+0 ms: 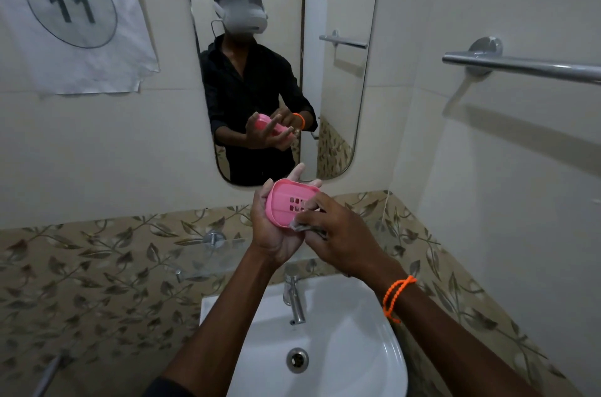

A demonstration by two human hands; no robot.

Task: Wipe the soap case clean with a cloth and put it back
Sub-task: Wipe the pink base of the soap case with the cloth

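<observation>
So the pink soap case (287, 206) is up in the air above the sink (341, 348), held roughly level with the bottom edge of the mirror (341, 87). The left hand (276, 231) has it cupped from underneath and from the left side, fingers curled round the far edge, thumb on the near left rim. The open side with the little grid of drain holes faces the camera.

The right hand (338, 234) is on the case's right end, fingers bent over a small greyish cloth (304, 227) and pressing it against the lower right rim. Only a crumpled bit of the cloth pokes out under the fingers, so I can't tell how big it is. There's an orange beaded band (395, 296) on the right wrist.

Below the hands there's a chrome tap (294, 299) at the back of the white sink, drain visible in the bowl. A glass shelf (208, 261) sits on the leaf-pattern tile strip to the left of the tap. A towel bar (520, 66) is on the right wall, and a paper sheet (71, 16) with a circled 11 hangs on the left of the mirror.
</observation>
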